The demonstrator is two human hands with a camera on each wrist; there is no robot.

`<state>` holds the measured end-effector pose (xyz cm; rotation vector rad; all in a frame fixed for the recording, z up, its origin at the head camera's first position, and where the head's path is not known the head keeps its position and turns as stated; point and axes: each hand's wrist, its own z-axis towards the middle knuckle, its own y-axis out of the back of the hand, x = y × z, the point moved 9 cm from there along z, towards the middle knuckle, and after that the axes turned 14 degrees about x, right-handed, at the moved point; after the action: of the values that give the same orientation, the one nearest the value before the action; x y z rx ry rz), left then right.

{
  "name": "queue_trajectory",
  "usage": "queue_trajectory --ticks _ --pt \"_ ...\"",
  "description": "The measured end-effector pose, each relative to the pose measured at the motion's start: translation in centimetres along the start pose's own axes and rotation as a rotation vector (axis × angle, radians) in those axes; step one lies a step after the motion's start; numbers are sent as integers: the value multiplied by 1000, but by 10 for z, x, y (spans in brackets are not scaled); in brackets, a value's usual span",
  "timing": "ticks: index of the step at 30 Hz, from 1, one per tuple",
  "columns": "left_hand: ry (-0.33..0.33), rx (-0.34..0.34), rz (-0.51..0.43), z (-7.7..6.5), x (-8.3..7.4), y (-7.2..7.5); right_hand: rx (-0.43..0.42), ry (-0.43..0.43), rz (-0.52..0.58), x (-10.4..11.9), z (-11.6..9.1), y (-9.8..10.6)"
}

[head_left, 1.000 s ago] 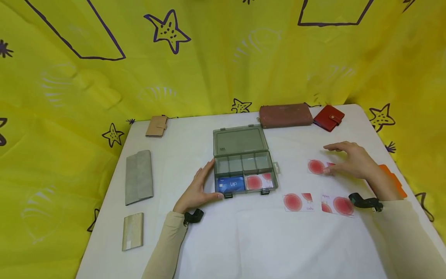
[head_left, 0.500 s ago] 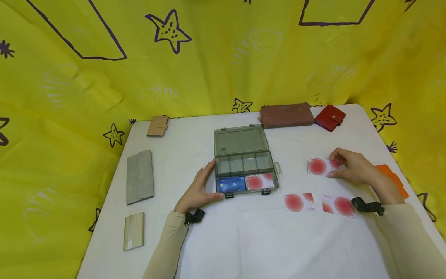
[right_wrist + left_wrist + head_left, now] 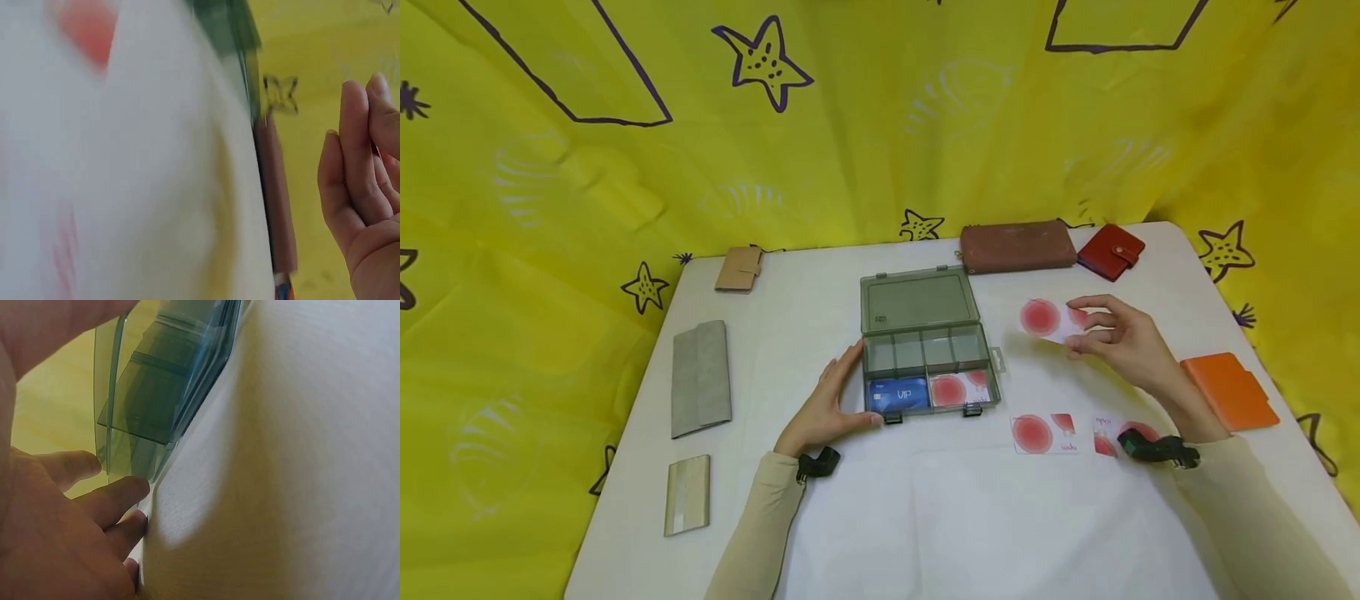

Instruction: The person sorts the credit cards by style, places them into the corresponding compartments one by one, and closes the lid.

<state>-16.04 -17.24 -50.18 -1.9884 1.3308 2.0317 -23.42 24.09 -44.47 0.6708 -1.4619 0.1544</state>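
Observation:
A white card with red circles (image 3: 1040,318) is pinched between the thumb and fingers of my right hand (image 3: 1123,346), raised above the table to the right of the box. In the right wrist view the fingers of the right hand (image 3: 359,169) are bent toward the thumb; the card is hard to make out there. My left hand (image 3: 822,415) rests at the left side of the open green-tinted divided box (image 3: 919,304), thumb by its front corner. A blue VIP card (image 3: 898,395) and a red-circle card (image 3: 951,390) lie in its two front compartments.
Two more red-circle cards (image 3: 1033,433) lie on the table, one partly behind the right wrist strap. An orange card holder (image 3: 1228,392) is at right. A brown wallet (image 3: 1017,247) and red wallet (image 3: 1110,252) stand behind. Grey (image 3: 702,379), gold (image 3: 687,496) and beige wallets (image 3: 739,269) lie left.
My right hand came down on the card, took hold of its right end, then lifted it and moved left and away from me toward the box. The left hand has stayed put.

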Motion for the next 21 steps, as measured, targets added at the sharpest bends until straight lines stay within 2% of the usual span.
queue_trajectory --ticks 3,5,8,12,17,21 --pt "-1 -7 2 0 0 1 80 50 41 12 11 -29" --pt "-2 -10 2 0 0 2 151 106 14 19 17 -50" --pt "3 -7 -7 1 0 2 217 160 -94 26 26 -76" --pt "7 -2 -18 1 0 2 266 162 -284 27 34 -102" --pt "12 -1 -24 0 1 2 308 162 -386 26 36 -113" --pt "24 2 -21 0 3 1 261 116 -392 24 27 -98"
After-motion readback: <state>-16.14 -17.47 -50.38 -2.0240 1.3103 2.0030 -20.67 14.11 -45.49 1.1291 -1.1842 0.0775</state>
